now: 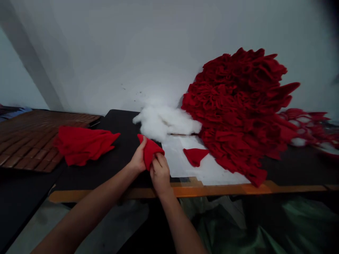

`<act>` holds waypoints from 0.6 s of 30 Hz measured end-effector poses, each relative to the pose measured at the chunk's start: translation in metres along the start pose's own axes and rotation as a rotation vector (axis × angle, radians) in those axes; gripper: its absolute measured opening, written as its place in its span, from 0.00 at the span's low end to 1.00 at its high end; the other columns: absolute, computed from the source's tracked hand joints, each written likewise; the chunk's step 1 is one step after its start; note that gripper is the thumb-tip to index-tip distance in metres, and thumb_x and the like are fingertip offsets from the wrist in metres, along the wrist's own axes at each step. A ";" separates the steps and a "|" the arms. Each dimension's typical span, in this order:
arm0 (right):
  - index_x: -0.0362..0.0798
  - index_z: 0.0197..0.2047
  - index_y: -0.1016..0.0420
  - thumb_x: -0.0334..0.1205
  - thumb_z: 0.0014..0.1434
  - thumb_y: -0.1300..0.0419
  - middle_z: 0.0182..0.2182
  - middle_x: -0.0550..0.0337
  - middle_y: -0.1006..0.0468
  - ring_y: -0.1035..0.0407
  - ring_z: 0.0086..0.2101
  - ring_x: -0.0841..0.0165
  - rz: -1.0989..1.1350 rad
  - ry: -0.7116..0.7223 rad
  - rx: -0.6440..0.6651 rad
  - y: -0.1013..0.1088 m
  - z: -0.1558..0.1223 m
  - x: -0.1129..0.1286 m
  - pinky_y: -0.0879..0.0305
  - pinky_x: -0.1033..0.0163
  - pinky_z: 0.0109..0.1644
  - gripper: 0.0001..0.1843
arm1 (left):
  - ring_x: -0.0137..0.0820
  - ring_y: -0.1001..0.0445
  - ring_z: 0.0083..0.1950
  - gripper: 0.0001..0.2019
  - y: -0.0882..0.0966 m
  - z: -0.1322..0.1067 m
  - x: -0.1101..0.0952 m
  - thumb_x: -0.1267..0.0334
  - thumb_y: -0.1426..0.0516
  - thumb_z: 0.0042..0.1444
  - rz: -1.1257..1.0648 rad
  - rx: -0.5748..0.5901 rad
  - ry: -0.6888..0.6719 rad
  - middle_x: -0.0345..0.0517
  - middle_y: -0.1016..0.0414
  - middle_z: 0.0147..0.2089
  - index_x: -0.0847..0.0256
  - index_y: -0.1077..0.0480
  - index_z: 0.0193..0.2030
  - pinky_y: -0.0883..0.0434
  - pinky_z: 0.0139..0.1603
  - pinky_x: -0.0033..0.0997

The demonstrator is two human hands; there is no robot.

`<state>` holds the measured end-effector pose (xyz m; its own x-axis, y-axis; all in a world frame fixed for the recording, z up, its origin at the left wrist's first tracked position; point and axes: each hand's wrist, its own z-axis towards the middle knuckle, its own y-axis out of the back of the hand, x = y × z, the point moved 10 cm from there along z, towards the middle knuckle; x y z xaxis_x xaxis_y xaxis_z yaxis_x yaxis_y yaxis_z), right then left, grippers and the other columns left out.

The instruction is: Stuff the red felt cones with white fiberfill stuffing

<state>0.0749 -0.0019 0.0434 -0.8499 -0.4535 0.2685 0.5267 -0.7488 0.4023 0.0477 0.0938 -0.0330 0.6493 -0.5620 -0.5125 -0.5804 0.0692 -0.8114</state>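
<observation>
Between my two hands is a small red cone-shaped fabric piece (150,152), its pointed tip up and to the left. My left hand (139,157) is closed around its left side, thumb near the tip. At the wide edge, my right hand (160,171) pinches the cloth; some of its fingertips are hidden at the opening. A clump of white stuffing (165,123) lies just behind my hands. Another red cone-shaped piece (195,156) rests on the white sheet (182,171) to the right of my right hand.
A tall heap of red fabric pieces (235,113) leans against the wall at right. Left of my hands lies a smaller red pile (84,144), beside stacked brown strips (31,137). Red-and-white items (302,123) sit far right. Brown tape (190,191) runs along the black table's front edge.
</observation>
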 end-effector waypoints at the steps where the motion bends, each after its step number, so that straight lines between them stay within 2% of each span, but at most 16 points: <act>1: 0.47 0.41 0.28 0.27 0.54 0.52 0.43 0.50 0.30 0.36 0.45 0.64 0.006 -0.041 -0.012 0.002 -0.001 -0.004 0.34 0.55 0.47 0.16 | 0.29 0.29 0.28 0.22 -0.001 0.000 -0.001 0.44 0.48 0.49 -0.006 0.007 0.003 0.45 0.28 0.26 0.65 0.33 0.32 0.30 0.32 0.28; 4: 0.48 0.40 0.28 0.31 0.54 0.49 0.50 0.48 0.35 0.38 0.48 0.61 0.124 -0.197 0.006 0.005 -0.002 -0.013 0.36 0.52 0.49 0.12 | 0.32 0.27 0.32 0.24 -0.010 -0.003 -0.005 0.42 0.50 0.49 -0.034 0.084 0.002 0.48 0.26 0.32 0.65 0.32 0.35 0.29 0.36 0.33; 6: 0.47 0.39 0.27 0.34 0.55 0.49 0.49 0.49 0.33 0.37 0.47 0.62 0.285 -0.321 0.067 -0.001 -0.002 -0.019 0.37 0.54 0.49 0.11 | 0.33 0.27 0.34 0.22 -0.017 -0.005 -0.005 0.44 0.51 0.51 -0.042 0.128 0.000 0.48 0.26 0.36 0.64 0.33 0.37 0.30 0.39 0.35; 8: 0.47 0.44 0.31 0.34 0.56 0.51 0.46 0.51 0.30 0.34 0.45 0.66 0.446 -0.472 0.073 -0.006 -0.004 -0.029 0.35 0.58 0.48 0.13 | 0.34 0.27 0.38 0.21 -0.023 -0.007 -0.005 0.46 0.50 0.52 -0.038 0.173 -0.020 0.48 0.27 0.38 0.64 0.33 0.38 0.30 0.43 0.37; 10: 0.47 0.53 0.39 0.33 0.55 0.50 0.44 0.53 0.29 0.33 0.44 0.67 0.512 -0.559 0.015 -0.006 -0.007 -0.038 0.34 0.60 0.46 0.20 | 0.35 0.27 0.41 0.21 -0.027 -0.008 -0.003 0.47 0.49 0.52 -0.032 0.214 -0.038 0.48 0.27 0.40 0.64 0.32 0.39 0.32 0.46 0.38; 12: 0.48 0.56 0.43 0.31 0.54 0.49 0.46 0.52 0.30 0.35 0.46 0.66 0.442 -0.510 0.016 -0.007 -0.006 -0.037 0.36 0.58 0.49 0.25 | 0.35 0.27 0.42 0.21 -0.028 -0.009 -0.001 0.46 0.49 0.51 -0.022 0.235 -0.044 0.48 0.27 0.39 0.64 0.32 0.39 0.32 0.46 0.38; 15: 0.48 0.52 0.34 0.26 0.50 0.51 0.47 0.51 0.30 0.39 0.50 0.61 0.199 -0.250 0.111 -0.016 -0.002 -0.018 0.40 0.51 0.53 0.25 | 0.36 0.27 0.40 0.23 -0.027 -0.009 0.001 0.43 0.49 0.50 -0.012 0.256 -0.020 0.48 0.27 0.34 0.64 0.32 0.38 0.32 0.44 0.41; 18: 0.46 0.49 0.30 0.22 0.47 0.51 0.45 0.48 0.29 0.40 0.49 0.57 0.018 -0.064 0.172 -0.024 -0.003 -0.005 0.38 0.47 0.50 0.26 | 0.38 0.27 0.39 0.25 -0.026 -0.009 0.001 0.41 0.49 0.48 -0.029 0.255 0.005 0.48 0.28 0.33 0.64 0.32 0.38 0.31 0.42 0.42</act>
<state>0.0663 0.0162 0.0299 -0.8402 -0.4302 0.3302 0.5420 -0.6448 0.5389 0.0588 0.0842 -0.0099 0.6608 -0.5710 -0.4871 -0.4184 0.2585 -0.8707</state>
